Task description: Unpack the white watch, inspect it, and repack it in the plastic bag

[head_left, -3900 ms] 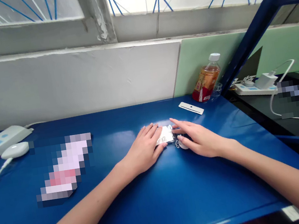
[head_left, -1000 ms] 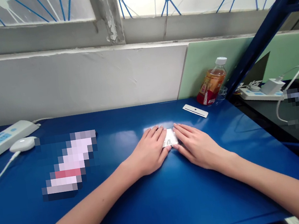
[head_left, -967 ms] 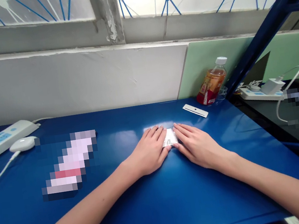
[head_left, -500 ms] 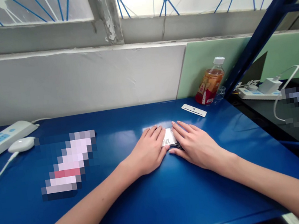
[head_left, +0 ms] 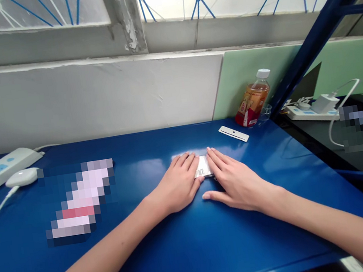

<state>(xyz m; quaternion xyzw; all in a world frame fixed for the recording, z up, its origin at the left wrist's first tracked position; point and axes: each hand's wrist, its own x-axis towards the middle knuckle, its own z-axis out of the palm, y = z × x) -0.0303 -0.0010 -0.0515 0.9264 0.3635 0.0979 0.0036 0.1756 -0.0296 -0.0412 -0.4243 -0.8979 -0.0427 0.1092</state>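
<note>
A small white packet (head_left: pixel 203 167) with dark print lies on the blue table (head_left: pixel 197 242), mostly covered. My left hand (head_left: pixel 179 183) lies flat on its left part, fingers stretched out and together. My right hand (head_left: pixel 233 179) lies flat over its right part, fingers straight and the thumb spread toward me. Only a narrow strip of the packet shows between the two hands. What lies under my right palm is hidden.
A drink bottle (head_left: pixel 253 99) with orange liquid stands at the back right beside a flat white strip (head_left: pixel 233 133). At the far left sit a white power strip (head_left: pixel 0 165) and a white mouse (head_left: pixel 22 177). A blue shelf post (head_left: pixel 319 29) and a charger (head_left: pixel 321 103) are to the right.
My right hand has slid left and toward me over the packet, and its thumb has spread out. Earlier a small round object with a chain lay under it; it no longer shows.
</note>
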